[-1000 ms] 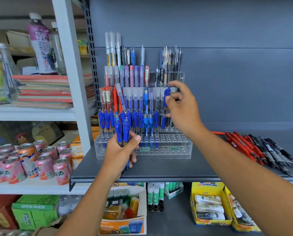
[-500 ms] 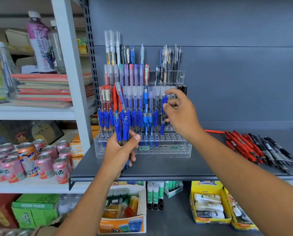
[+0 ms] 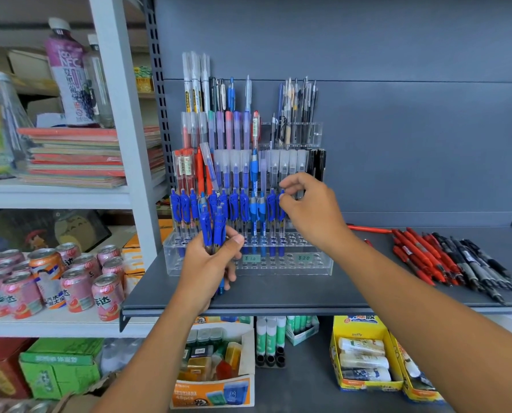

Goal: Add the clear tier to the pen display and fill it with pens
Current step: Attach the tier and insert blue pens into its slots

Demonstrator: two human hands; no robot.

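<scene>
Grey shelf [image 3: 308, 290], right hand [image 3: 311, 210] lower — fingers [image 3: 295, 181] pinching racked pen [image 3: 281, 225], left hand [image 3: 207, 263] still gripping spare pens [image 3: 213, 225].

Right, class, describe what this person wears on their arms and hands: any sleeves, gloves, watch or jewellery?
Nothing is worn. The left hand and right hand are bare, with no gloves, and no rings show. The left forearm and right forearm are uncovered to the frame edge: no sleeves, watch or bracelet in view.
</scene>
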